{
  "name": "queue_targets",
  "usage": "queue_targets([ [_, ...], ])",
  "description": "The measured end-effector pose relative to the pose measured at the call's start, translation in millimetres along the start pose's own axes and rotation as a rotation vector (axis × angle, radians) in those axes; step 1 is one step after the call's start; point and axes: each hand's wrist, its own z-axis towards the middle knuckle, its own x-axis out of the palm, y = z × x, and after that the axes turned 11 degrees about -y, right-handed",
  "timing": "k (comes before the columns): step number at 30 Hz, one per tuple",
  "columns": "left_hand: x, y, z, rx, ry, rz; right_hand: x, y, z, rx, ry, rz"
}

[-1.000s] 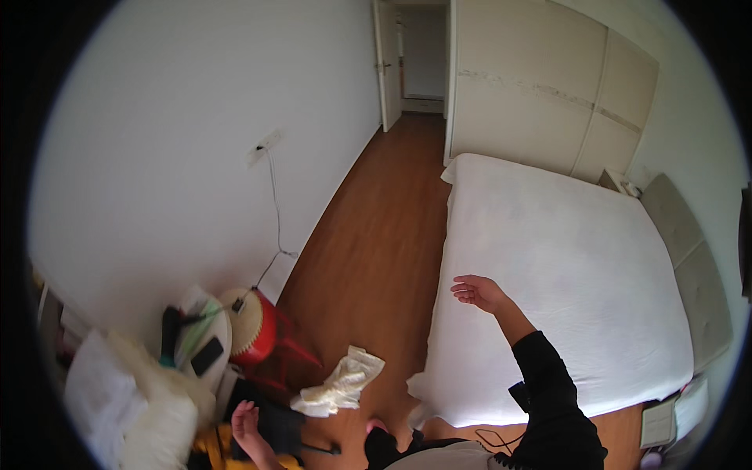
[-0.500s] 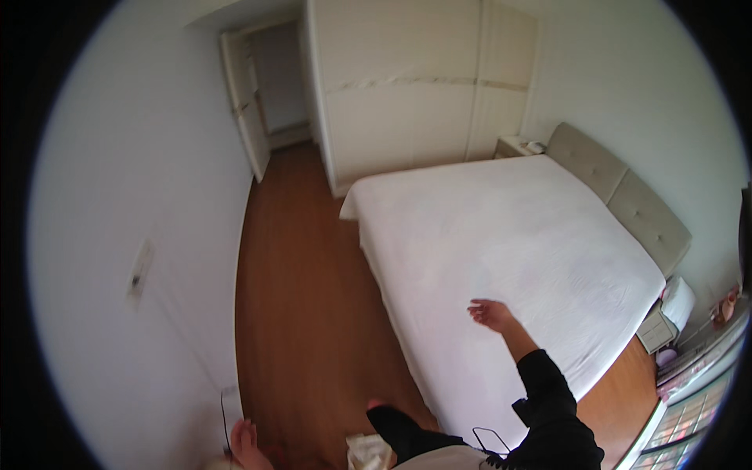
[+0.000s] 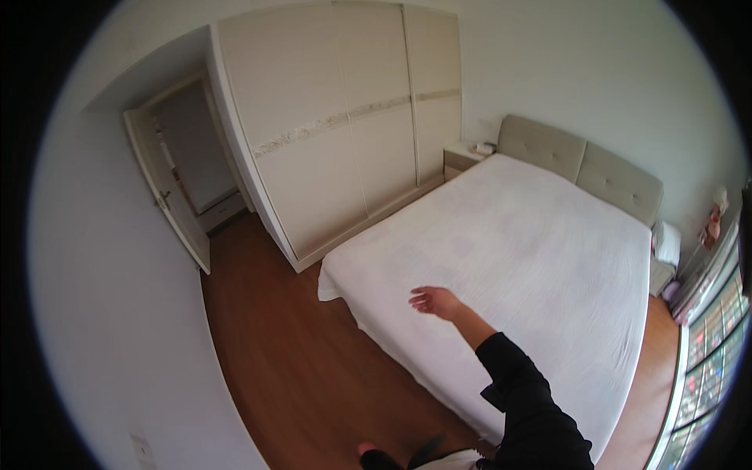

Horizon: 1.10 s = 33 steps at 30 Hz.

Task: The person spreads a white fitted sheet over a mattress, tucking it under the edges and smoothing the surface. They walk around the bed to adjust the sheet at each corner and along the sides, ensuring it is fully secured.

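A plain white sheet (image 3: 501,251) lies spread nearly flat over a wide bed (image 3: 544,149), faintly creased toward its right edge, draping down the foot side with one corner flared out, opposite the buttoned grey-beige headboard (image 3: 619,180) at the bed's far end.

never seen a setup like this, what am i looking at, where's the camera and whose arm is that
There's no machine here: a person is using their bare hands. The picture comes from a wide fisheye camera worn on their head and looking down, so straight edges bend near the dark rim.

The arm is the person's own: their right hand, in a black sleeve, shows in front of the bed and holds nothing that I can see. The left hand is out of view.

A white sheet covers the bed. Around it are a padded headboard, a wardrobe and an open door.
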Motion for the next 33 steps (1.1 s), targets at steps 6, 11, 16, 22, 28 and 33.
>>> queue_targets([
  [6,199.9,-21.3,166.7,0.062,0.300,0.108,8.7,-4.1,75.1,0.017,-0.296,0.255],
  [11,408.4,-30.2,256.1,0.142,0.593,0.084,17.2,26.7,109.0,-0.094,-0.554,0.275],
  [16,582.0,-20.1,325.8,0.171,0.764,0.063,38.8,74.7,214.5,-0.162,-0.782,0.470],
  [22,716.2,-25.4,408.1,0.310,0.761,0.064,120.9,145.5,398.2,-0.184,-0.701,0.375],
  [28,863.6,5.5,526.6,-0.046,0.721,0.114,168.7,165.1,558.6,-0.256,-0.682,0.315],
  [33,1078.3,25.7,567.4,-0.125,0.872,0.157,173.8,132.9,641.9,-0.261,-0.806,0.601],
])
